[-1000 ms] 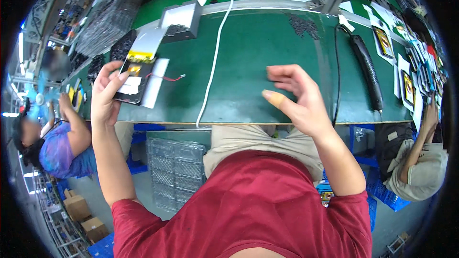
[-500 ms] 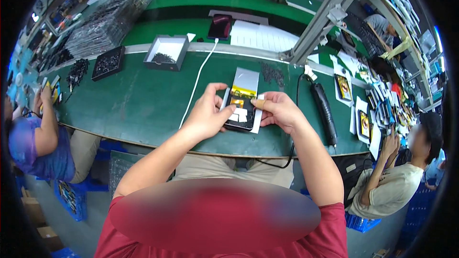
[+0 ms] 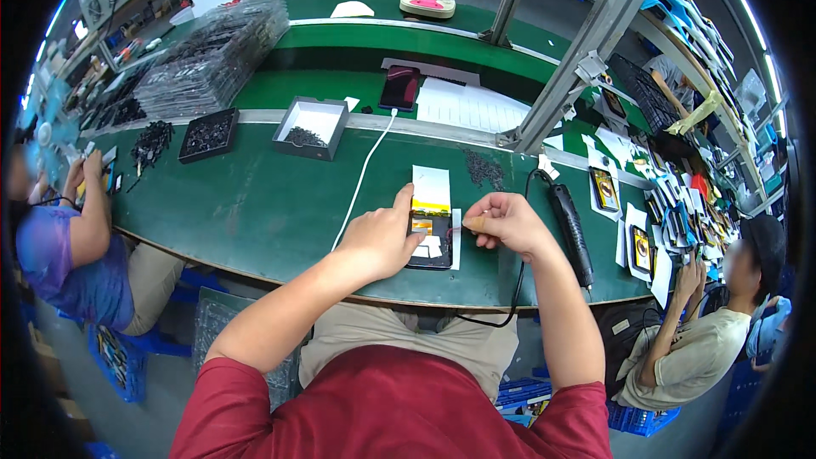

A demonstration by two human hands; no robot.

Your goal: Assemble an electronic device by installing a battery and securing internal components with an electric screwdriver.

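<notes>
Head view: a small flat black device with its back open (image 3: pixel 432 238), showing a yellow patch and white inner parts, lies on the green bench top (image 3: pixel 255 204) just below the picture's middle, on a white sheet. The left hand (image 3: pixel 382 238) presses down on the device's left edge, forefinger stretched toward 12 o'clock and fingers loosely curled, pinning rather than clutching it. At 3 o'clock of the device, the right hand (image 3: pixel 503 223) pinches a thin reddish wire between thumb and fingertips, the wire running back to the device. A black electric screwdriver with its cable (image 3: pixel 571 234) lies just beyond that hand at 3 o'clock. A scatter of small dark screws (image 3: pixel 484 170) sits at 1 o'clock. A white cable (image 3: pixel 361 178) runs off toward 11 o'clock, where an open white box of dark parts (image 3: pixel 310 126) stands.
</notes>
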